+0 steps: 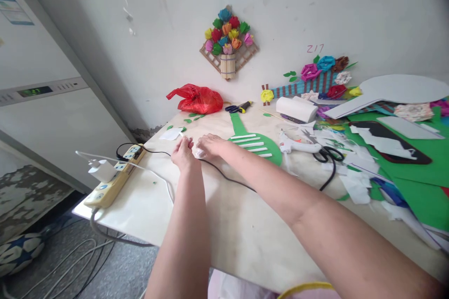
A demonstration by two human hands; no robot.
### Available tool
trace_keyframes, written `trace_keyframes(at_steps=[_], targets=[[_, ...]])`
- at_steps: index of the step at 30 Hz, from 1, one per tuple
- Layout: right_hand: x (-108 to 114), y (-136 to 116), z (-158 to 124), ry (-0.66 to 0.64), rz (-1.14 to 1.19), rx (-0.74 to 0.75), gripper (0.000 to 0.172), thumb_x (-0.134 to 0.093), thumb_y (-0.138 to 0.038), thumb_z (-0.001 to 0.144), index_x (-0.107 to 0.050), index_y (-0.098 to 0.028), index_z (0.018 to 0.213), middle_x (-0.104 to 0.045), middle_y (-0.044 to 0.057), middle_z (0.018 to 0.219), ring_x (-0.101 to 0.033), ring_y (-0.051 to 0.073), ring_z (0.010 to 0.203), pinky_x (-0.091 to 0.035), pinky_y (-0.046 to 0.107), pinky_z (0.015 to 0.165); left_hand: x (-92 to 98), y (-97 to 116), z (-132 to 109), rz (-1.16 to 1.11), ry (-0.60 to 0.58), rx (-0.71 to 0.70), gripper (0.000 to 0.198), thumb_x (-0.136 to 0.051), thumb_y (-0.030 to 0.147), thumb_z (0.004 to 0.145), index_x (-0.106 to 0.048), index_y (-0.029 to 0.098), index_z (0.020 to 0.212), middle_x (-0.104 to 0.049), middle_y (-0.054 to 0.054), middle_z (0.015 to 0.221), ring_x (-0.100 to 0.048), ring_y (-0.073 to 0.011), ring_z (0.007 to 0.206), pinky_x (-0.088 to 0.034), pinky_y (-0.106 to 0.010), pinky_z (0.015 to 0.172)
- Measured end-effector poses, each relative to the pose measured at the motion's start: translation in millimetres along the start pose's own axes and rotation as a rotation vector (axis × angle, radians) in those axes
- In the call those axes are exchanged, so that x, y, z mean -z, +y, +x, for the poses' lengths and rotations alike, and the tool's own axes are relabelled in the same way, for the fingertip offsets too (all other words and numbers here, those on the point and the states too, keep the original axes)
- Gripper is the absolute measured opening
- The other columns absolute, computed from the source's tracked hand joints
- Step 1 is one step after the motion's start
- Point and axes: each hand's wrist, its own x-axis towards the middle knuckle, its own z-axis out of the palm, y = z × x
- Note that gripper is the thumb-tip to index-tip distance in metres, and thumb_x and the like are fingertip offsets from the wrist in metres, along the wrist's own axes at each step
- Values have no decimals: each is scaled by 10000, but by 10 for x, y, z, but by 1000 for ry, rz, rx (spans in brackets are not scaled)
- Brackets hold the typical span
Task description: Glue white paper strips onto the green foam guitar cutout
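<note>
My left hand point(184, 152) is closed in a pinch, and a small white paper strip point(181, 134) sticks up from its fingertips. Close beside it, my right hand point(209, 145) curls its fingers over a crumpled white piece point(200, 153), mostly hidden; it looks like paper. Right of the hands lies a green paddle-shaped cutout point(275, 146) with several white strips laid across it, partly covered by my right forearm. A white paper scrap point(170, 134) and small green leaf cutouts point(187, 121) lie beyond my left hand. Farther right rests a white glue gun point(301, 146).
Black-handled scissors point(328, 154), paper scraps point(356, 187) and green sheets point(417, 196) crowd the right side. A power strip point(115, 177) sits at the left edge, its black cord point(224, 175) crossing the table. Pliers point(242, 107) and a red plastic bag point(198, 99) stand at the back.
</note>
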Motion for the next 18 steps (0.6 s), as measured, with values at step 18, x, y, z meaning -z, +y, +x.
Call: trace_keyframes(at_steps=[18], targets=[[125,-113,-314,30,-100,-11,247,-426,-88,824,-639,-95,949,-652,136,1014,-600,246,962,-451,339,816,-161,180,-228,-79,-102,-75,125,-626,172,610,-542,142,697,-606,8,628,-532,-51,512,-430,-174,547]])
